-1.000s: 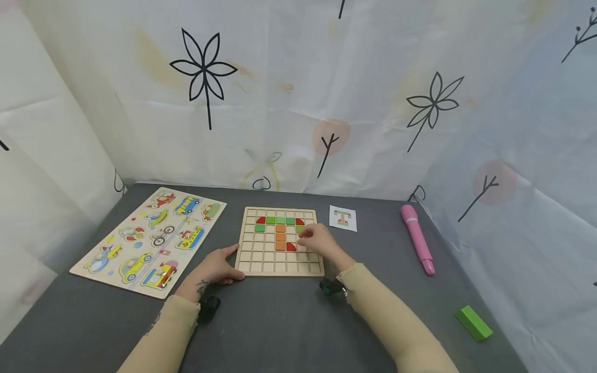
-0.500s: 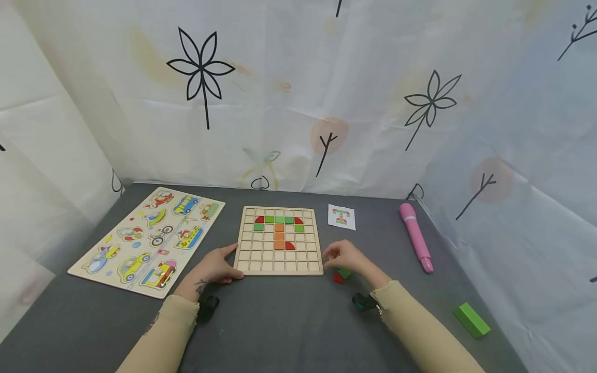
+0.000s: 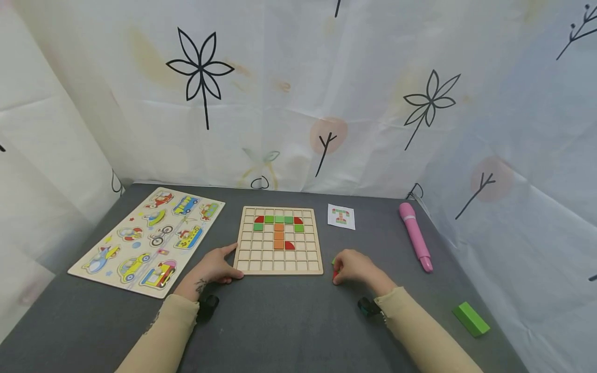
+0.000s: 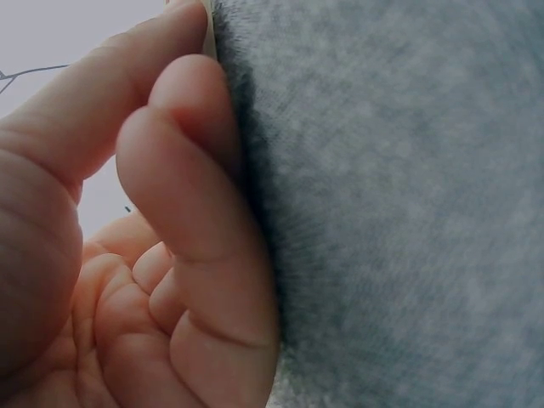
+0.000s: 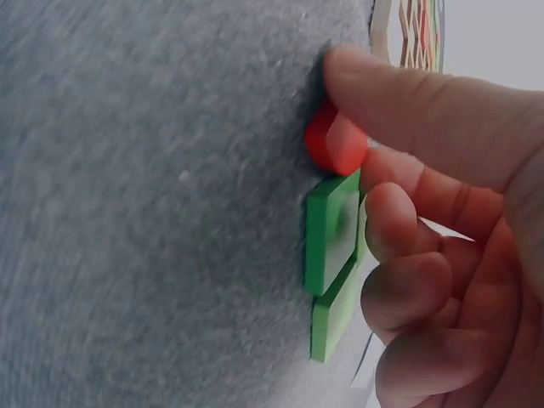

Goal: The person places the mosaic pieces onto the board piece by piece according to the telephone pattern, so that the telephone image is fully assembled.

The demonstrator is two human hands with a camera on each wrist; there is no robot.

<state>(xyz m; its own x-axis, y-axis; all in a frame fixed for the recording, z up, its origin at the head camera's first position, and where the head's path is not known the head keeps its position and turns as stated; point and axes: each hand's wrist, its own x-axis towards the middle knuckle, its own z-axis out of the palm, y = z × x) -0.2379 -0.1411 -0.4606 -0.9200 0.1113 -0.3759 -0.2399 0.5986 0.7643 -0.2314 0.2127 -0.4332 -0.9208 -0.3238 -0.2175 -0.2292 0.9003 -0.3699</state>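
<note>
A square wooden grid board [image 3: 256, 255] lies mid-table, with red quarter-round, green square and orange blocks set in a T-like pattern. My left hand [image 3: 215, 265] rests at its near left corner, with forefinger and thumb stretched along the edges. In the left wrist view, the other fingers are loosely bent against the dark cloth. Right of the board, my right hand [image 3: 356, 269] has thumb and forefinger around a loose red block [image 5: 334, 140] on the table. Green square blocks [image 5: 333, 229] lie beside it in the right wrist view, mostly covered by the hand in the head view.
A picture puzzle board [image 3: 144, 238] with vehicles lies at the left. Behind the right hand lies a small pattern card [image 3: 341, 216]. Farther right are a pink microphone-like stick [image 3: 416, 238] and a green rectangular block [image 3: 471, 319]. White printed cloth walls surround the table.
My right hand has moved off the grid board to the right and down to the loose blocks, now around the red one. My left hand has stayed at the board's corner.
</note>
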